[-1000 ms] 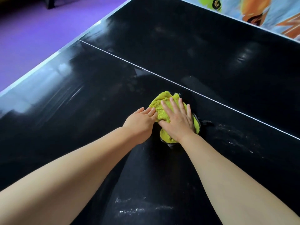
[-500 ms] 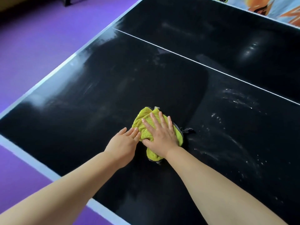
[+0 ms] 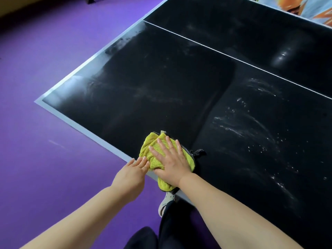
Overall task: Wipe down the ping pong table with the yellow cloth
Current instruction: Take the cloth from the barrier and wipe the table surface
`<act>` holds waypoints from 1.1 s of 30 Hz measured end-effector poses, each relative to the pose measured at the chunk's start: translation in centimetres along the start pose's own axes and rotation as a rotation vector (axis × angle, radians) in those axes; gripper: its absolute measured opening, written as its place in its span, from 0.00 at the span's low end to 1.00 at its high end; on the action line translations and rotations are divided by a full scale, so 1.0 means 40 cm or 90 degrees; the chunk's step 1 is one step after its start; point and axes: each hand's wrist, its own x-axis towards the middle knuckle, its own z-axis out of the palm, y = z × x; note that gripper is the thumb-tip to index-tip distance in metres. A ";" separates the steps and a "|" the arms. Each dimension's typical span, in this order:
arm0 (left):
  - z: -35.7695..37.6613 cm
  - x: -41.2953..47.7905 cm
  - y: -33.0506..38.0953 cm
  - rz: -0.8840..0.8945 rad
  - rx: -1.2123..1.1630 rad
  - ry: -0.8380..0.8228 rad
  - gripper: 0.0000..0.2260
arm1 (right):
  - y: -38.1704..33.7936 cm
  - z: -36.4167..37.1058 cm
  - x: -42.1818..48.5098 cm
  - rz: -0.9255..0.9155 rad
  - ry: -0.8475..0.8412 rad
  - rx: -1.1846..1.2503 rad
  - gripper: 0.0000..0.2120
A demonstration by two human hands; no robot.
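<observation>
Right hand presses yellow cloth flat-fingered at ping pong table edge; left hand, fingers straight, seemingly touches it

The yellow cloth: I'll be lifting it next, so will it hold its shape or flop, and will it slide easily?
Probably floppy: the yellow cloth lies bunched in soft folds under the flat right hand. Likely light, being plush fabric. It should slide easily on the glossy ping pong table, though it may bunch further.
</observation>
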 end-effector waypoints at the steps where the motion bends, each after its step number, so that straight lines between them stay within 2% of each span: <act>1: 0.006 -0.011 0.013 0.001 0.001 -0.006 0.28 | -0.002 0.004 -0.020 -0.008 0.005 0.017 0.37; 8: 0.037 -0.029 0.148 0.096 0.055 -0.004 0.27 | 0.084 0.053 -0.180 -0.060 0.089 0.036 0.31; 14: 0.018 0.057 0.214 0.113 0.092 0.011 0.28 | 0.217 0.004 -0.138 -0.115 0.063 0.022 0.36; 17: -0.036 0.162 0.249 0.093 0.091 0.026 0.28 | 0.322 -0.036 -0.068 -0.125 0.066 0.018 0.36; 18: -0.063 0.201 0.260 0.079 0.081 0.001 0.28 | 0.362 -0.051 -0.040 -0.122 0.073 0.018 0.36; 19: -0.083 0.244 0.266 0.080 0.094 0.034 0.27 | 0.402 -0.065 -0.011 -0.116 0.077 0.020 0.36; 22: -0.149 0.385 0.278 0.062 0.099 0.037 0.26 | 0.524 -0.106 0.080 -0.094 0.075 0.020 0.35; 33: -0.427 0.928 0.375 0.051 0.131 0.128 0.25 | 0.971 -0.268 0.364 0.068 0.123 0.035 0.32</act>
